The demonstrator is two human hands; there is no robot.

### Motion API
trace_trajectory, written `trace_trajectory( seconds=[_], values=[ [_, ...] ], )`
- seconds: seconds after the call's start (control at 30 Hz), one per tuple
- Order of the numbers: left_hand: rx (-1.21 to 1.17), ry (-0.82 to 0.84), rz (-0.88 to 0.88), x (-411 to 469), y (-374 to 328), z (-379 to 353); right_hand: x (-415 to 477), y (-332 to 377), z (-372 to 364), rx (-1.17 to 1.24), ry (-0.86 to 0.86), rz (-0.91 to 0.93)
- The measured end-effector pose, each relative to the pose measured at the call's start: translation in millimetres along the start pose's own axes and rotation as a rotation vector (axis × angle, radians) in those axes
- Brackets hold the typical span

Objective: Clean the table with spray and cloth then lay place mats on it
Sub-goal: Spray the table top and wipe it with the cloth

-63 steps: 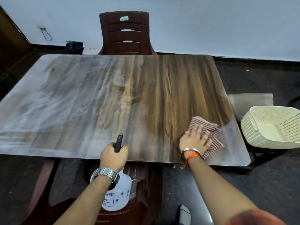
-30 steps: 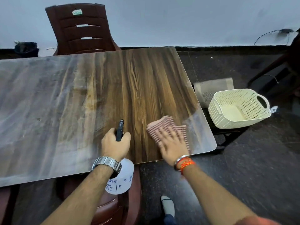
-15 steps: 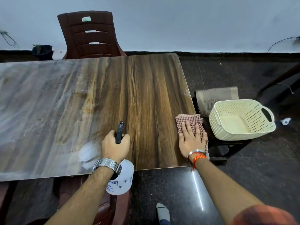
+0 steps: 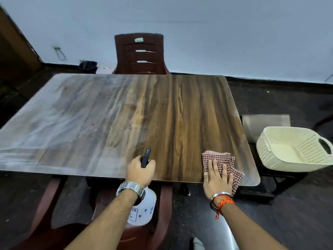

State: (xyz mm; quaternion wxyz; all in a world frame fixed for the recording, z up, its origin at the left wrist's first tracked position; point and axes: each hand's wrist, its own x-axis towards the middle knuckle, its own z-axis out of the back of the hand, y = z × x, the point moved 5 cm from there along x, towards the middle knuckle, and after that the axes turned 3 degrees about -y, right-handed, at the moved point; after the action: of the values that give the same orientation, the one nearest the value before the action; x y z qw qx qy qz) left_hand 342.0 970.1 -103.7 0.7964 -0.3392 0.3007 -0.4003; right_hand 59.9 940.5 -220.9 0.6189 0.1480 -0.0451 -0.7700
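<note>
— What's changed?
— The checked cloth (image 4: 216, 156) has slid from the table's (image 4: 162, 114) right edge toward its near right corner, under the flat right hand (image 4: 217, 179). The left hand (image 4: 139, 169) still grips the spray bottle (image 4: 142, 212) at the near edge.
— Counts?
— One cloth, one bottle, one basket (image 4: 281, 159), one beige mat (image 4: 264, 121), two chairs (image 4: 139, 53).

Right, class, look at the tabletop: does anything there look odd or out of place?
Yes. The table carries a pale, streaky film on its left half, while its right half shows dark wood grain, so it looks unevenly wiped. The checked cloth under the right hand overhangs the front edge slightly.
</note>
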Motion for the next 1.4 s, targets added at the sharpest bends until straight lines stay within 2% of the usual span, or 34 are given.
trace_trajectory(
  seconds=[0.27,0.47,0.83,0.97,1.1,1.2,1.3,1.4],
  values=[
    [0.027,0.002,-0.072,10.5,60.5,100.8,-37.7,84.1,-25.9,-0.023,0.155,0.059],
    [0.034,-0.017,-0.024,34.8,102.9,157.6,-50.6,143.7,-46.2,-0.042,0.219,0.111],
    [0.120,-0.039,0.040,86.3,125.9,192.9,-58.8,273.1,-86.7,-0.044,0.192,0.288],
    [0.061,-0.077,0.072,101.6,137.6,208.3,-49.1,287.6,-93.8,-0.018,0.110,0.224],
    [0.023,-0.086,0.123,116.4,162.2,230.1,-43.3,305.4,-98.2,0.033,0.010,0.049],
    [0.013,-0.119,0.134,130.8,182.5,255.9,-36.4,339.2,-106.8,0.085,0.012,-0.044],
    [0.015,-0.143,0.143,150.0,206.5,290.4,-38.0,400.7,-123.7,0.065,0.026,0.030],
    [-0.007,-0.146,0.134,169.5,229.9,328.3,-58.8,483.6,-146.4,-0.012,0.046,0.228]
  ],
)
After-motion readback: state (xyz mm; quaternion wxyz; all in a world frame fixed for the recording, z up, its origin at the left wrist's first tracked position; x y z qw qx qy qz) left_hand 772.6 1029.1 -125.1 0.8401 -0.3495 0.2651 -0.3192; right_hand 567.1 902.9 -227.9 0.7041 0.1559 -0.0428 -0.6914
